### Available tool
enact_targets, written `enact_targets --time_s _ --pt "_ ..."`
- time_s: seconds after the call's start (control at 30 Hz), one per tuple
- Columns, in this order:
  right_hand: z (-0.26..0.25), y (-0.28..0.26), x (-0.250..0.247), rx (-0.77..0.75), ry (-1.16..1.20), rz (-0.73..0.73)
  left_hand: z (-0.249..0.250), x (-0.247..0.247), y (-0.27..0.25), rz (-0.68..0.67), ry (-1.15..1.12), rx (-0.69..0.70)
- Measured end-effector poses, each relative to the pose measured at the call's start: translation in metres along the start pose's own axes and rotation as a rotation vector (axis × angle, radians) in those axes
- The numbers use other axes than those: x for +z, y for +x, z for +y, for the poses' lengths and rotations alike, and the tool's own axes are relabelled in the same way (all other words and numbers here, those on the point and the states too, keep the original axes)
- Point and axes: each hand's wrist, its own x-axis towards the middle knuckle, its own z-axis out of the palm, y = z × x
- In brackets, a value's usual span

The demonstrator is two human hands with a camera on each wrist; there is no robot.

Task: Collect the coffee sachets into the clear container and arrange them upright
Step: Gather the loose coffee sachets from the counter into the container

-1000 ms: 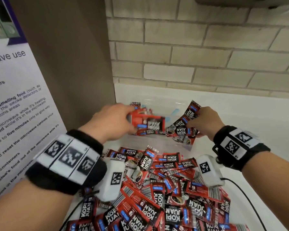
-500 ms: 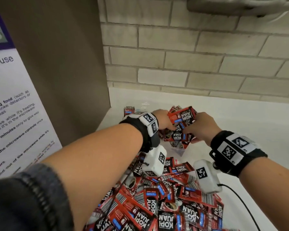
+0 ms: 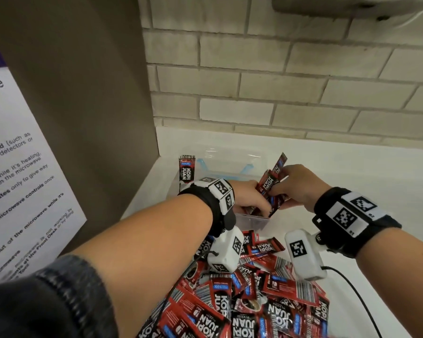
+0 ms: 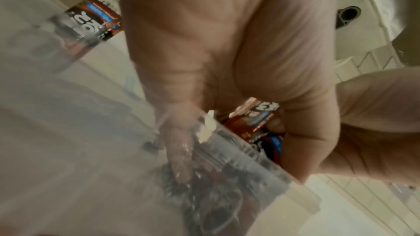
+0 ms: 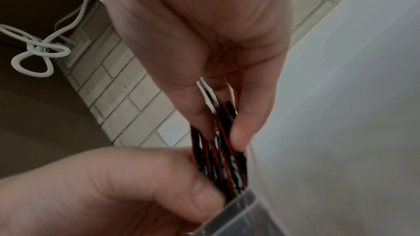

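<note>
Both hands, the right hand (image 3: 299, 185) and left hand (image 3: 248, 197), grasp a bundle of sachets (image 3: 270, 185) standing in the clear container (image 3: 252, 222); light, floppy and slippery, they seem best pinched across their flat faces.

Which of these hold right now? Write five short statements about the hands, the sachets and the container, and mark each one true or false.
1. The right hand pinches a bunch of sachets over the clear container. True.
2. The left hand rests flat on the counter, away from the container. False: it reaches into the container beside the bunch and grips it too.
3. A loose pile of sachets lies on the near side of the container. True.
4. One sachet stands upright at the container's far left corner. True.
5. The pile has been cleared off the counter. False: many sachets still lie there.
</note>
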Motion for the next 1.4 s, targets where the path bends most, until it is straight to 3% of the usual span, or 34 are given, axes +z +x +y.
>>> enact_targets --time_s 0.27,0.57,0.73,0.93,1.17,1.4 --pt "-0.003 -0.003 -0.007 0.054 -0.041 -0.081 -0.001 0.009 0.008 0.123 0.17 0.032" --pt "0.001 0.001 -0.005 0.068 0.009 -0.138 0.001 0.004 0.004 0.144 0.221 -0.001" --pt "0.002 0.001 -0.004 0.052 0.062 -0.153 -0.002 0.005 0.008 0.086 0.265 -0.068" --pt "-0.002 0.001 -0.006 0.075 0.024 -0.192 0.003 0.002 0.004 0.074 0.353 -0.031" --pt "-0.006 0.004 -0.008 0.09 0.007 -0.202 0.003 0.002 0.005 0.047 0.139 -0.051" --pt "-0.004 -0.001 -0.013 0.041 -0.09 -0.329 -0.001 0.001 0.007 0.109 0.079 -0.009"
